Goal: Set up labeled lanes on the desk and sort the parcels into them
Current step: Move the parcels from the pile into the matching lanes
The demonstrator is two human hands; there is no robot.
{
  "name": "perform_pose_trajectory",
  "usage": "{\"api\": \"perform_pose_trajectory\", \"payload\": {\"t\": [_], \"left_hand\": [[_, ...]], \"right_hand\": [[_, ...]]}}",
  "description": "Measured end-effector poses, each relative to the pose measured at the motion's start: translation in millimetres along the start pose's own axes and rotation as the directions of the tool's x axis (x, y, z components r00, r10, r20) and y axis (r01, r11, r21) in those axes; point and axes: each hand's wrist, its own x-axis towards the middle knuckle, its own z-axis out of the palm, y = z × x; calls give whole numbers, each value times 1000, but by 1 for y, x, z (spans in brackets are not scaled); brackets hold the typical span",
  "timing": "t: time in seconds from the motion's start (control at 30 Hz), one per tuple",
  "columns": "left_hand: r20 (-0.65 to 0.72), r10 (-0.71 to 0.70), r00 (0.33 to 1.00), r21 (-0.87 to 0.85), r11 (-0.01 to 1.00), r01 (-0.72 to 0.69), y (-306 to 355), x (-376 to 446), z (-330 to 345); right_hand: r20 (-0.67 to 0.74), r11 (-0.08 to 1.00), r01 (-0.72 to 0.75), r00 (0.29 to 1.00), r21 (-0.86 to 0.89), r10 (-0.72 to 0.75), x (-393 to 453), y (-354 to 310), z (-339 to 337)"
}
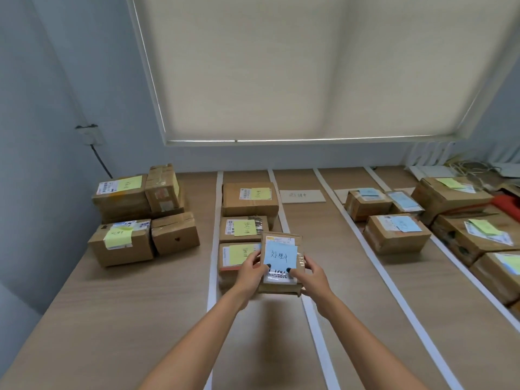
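Observation:
I hold a small cardboard parcel (281,285) with a blue sticky note (280,256) on top, above the desk near the middle. My left hand (250,273) grips its left side and my right hand (311,274) its right side, thumbs on top. White tape strips (399,294) divide the wooden desk (126,319) into lanes. The left lane holds three parcels with yellow notes (249,199). A card label (302,196) lies at the far end of the middle lane. A lane further right holds parcels with blue notes (396,233).
A cluster of several parcels (140,215), two with yellow notes, stands on the desk's left side outside the lanes. More parcels with yellow notes (475,235) fill the far right. Cables lie at the back right corner. A drawn blind covers the window behind.

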Motion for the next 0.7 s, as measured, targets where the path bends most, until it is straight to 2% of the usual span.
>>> {"api": "perform_pose_trajectory", "payload": {"t": [0.17,0.43,0.7], "left_hand": [[0,-25,1000,88,996,25,-12,20,77],[47,-63,997,190,980,53,-55,54,163],[-171,-99,980,208,969,134,-66,110,188]], "right_hand": [[-5,999,-39,999,-26,39,27,30,-78],[219,978,-135,961,-156,167,66,78,-161],[83,948,-68,992,-312,99,121,95,-166]]}}
